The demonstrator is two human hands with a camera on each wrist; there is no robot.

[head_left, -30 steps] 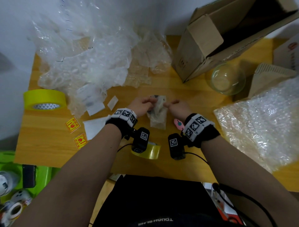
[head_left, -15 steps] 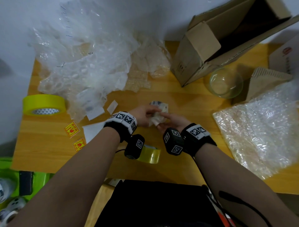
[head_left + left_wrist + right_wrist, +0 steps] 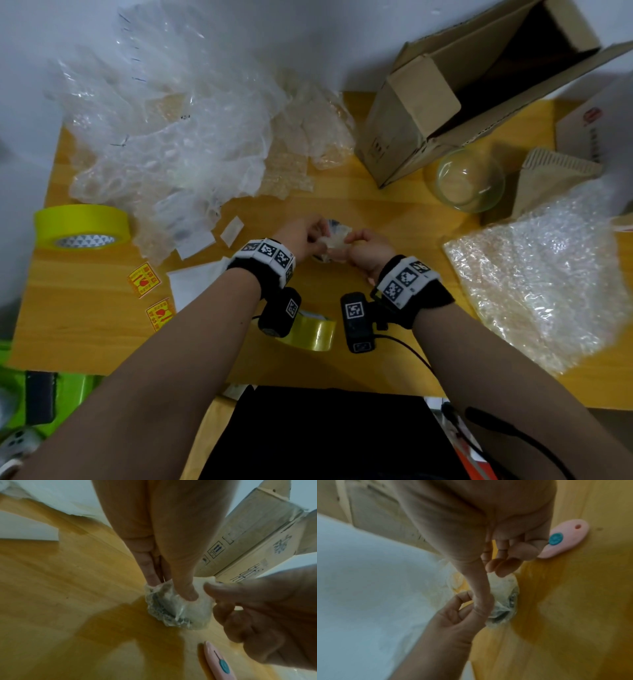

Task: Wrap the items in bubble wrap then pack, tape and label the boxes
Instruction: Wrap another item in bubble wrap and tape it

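A small dark item bundled in bubble wrap (image 3: 334, 239) sits at the middle of the wooden table (image 3: 376, 212), between both hands. My left hand (image 3: 317, 233) pinches the bundle's left side; in the left wrist view its thumb and fingers (image 3: 187, 593) press into the wrapped bundle (image 3: 176, 609). My right hand (image 3: 352, 240) grips the right side; in the right wrist view its thumb (image 3: 481, 601) lies along the wrap (image 3: 505, 588) beside the left hand (image 3: 453, 615). What the item itself is stays hidden under the wrap.
An open cardboard box (image 3: 445, 102) lies on its side at the back right, a glass bowl (image 3: 469, 178) before it. Bubble wrap sheet (image 3: 548, 274) lies right, a wrap pile (image 3: 171, 137) back left. Yellow tape roll (image 3: 82, 226), clear tape roll (image 3: 311, 332), fragile stickers (image 3: 144, 284), pink cutter (image 3: 217, 662).
The loose tail of wrap that hung toward me has been folded up against the item. My right hand swung under the bundle and came back to its right side.
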